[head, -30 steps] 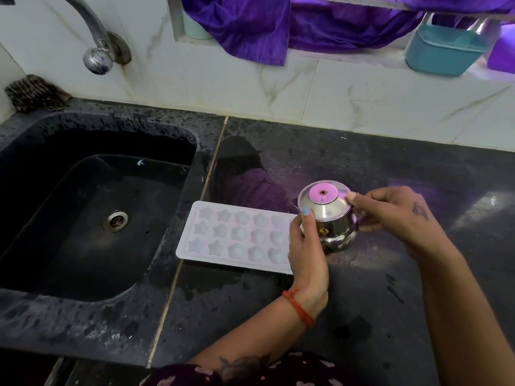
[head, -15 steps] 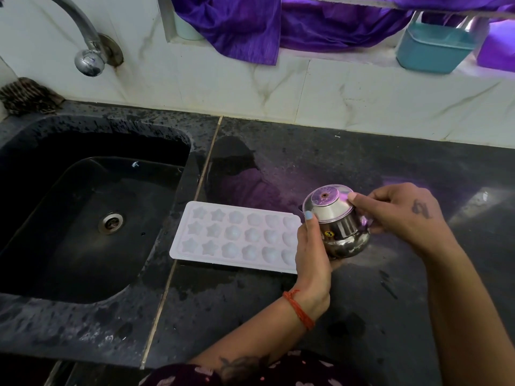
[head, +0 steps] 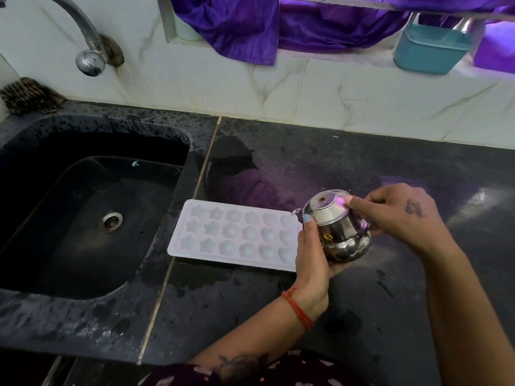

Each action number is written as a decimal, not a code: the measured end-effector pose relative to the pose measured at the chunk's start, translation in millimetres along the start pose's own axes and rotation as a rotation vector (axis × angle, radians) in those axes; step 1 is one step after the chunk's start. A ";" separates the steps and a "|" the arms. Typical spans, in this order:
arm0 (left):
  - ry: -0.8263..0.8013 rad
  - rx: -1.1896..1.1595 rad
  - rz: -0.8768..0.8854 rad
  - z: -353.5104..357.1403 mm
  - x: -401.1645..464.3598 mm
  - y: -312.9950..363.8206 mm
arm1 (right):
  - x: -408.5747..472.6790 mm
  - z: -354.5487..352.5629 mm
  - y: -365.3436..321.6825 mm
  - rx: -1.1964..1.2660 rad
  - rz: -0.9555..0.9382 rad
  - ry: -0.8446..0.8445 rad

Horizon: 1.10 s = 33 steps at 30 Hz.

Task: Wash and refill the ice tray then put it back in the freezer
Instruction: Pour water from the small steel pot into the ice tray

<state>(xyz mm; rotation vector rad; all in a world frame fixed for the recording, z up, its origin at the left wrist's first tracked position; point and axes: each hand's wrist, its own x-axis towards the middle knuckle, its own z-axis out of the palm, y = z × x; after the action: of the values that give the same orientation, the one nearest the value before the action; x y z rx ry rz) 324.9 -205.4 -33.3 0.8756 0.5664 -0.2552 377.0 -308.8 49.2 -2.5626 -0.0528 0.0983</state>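
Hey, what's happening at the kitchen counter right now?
A person holds a small round steel pot with a clear lid in both hands, tilted toward a white plastic ice tray with star and round moulds. The left hand grips the pot from the side and underneath; the right hand holds the lid side. The tray lies flat on the wet black stone counter, just right of the black sink. Whether water is pouring cannot be told.
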 end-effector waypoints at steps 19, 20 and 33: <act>0.031 0.038 0.084 5.0 -4.6 2.4 | 4.0 1.0 12.7 0.202 0.085 -0.022; 0.033 0.044 0.095 5.1 -5.7 2.9 | 4.3 1.1 13.6 0.246 0.096 -0.029; 0.123 0.018 0.228 -19.3 -17.8 22.8 | 5.6 20.3 -11.8 0.440 0.074 -0.096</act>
<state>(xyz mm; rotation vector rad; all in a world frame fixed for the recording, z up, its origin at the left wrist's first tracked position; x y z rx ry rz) 313.0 -176.4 -18.2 0.9688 0.5734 0.0010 380.7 -287.6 38.3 -2.1190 0.0254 0.2337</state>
